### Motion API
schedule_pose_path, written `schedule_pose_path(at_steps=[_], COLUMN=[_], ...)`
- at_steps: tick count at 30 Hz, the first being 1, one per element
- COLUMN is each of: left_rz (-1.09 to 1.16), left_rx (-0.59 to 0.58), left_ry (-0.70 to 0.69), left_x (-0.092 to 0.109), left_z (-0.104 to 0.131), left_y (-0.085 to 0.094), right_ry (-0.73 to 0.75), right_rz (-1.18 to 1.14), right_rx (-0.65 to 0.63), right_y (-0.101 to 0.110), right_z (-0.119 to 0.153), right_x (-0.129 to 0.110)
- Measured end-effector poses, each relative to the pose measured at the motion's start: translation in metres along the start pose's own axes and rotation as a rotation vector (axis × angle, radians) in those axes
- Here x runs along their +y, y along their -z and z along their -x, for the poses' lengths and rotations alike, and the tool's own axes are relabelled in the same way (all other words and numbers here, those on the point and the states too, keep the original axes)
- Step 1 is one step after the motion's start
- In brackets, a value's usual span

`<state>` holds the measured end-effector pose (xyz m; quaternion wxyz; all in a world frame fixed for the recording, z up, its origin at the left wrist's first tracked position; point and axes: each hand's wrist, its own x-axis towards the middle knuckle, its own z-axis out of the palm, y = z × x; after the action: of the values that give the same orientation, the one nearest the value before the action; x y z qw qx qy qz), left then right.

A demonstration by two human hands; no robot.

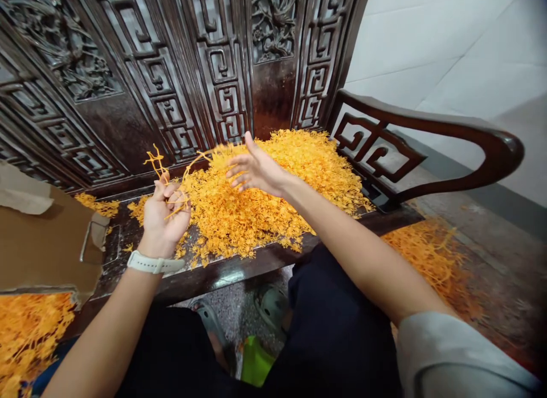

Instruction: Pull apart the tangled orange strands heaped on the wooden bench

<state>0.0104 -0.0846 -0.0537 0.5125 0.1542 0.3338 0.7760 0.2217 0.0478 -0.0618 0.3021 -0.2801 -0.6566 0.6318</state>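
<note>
My left hand [166, 211], with a white band at its wrist, is closed on a thin branching orange strand [156, 163] that sticks up above the fingers and loops down past the palm. To its right, my right hand [256, 169] is held over a large heap of small orange pieces [256, 215] with its fingers spread and thumb up. A blurred orange piece [222, 151] shows just beyond its fingertips, apart from them as far as I can see. The heap lies on a dark wooden bench seat [231, 271].
Behind stands the carved bench back [273, 96], with a curved armrest [453, 127] at the right. A cardboard box [38, 244] is at the left. More orange pieces lie at lower left and right. My legs and a green object [256, 361] are below.
</note>
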Motion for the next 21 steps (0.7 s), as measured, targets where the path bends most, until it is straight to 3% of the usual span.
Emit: schedule_pose_path(at_steps=[2,3,8,10,14,18,20,21], left_rz=[-0.052,-0.093,-0.272,-0.387,-0.687,-0.767,-0.747,-0.731], left_rx=[-0.043,-0.066,-0.132,-0.139,-0.219,-0.257,-0.282,-0.288], left_ry=[-0.043,-0.062,-0.098,-0.104,-0.107,0.029,0.141,0.180], left_x=[-0.003,-0.007,-0.027,-0.033,-0.037,-0.033,-0.029,-0.027], left_z=[-0.003,-0.003,0.001,0.002,0.001,-0.001,0.002,0.005], left_y=[-0.001,-0.002,-0.001,0.000,0.003,0.007,0.008,0.008], right_ry=[-0.042,-0.023,0.264,0.279,0.246,0.227,0.174,0.147], right_rz=[-0.129,-0.159,0.083,0.171,0.193,0.228,0.168,0.123], right_rx=[-0.200,-0.234,-0.064,-0.008,-0.010,-0.122,-0.025,0.094], right_y=[-0.020,-0.028,-0.047,-0.046,-0.040,-0.021,0.004,0.020], right_z=[0.006,0.007,-0.005,-0.010,-0.013,-0.015,-0.019,-0.022], right_x=[0.000,0.001,0.021,0.027,0.027,0.024,0.026,0.029])
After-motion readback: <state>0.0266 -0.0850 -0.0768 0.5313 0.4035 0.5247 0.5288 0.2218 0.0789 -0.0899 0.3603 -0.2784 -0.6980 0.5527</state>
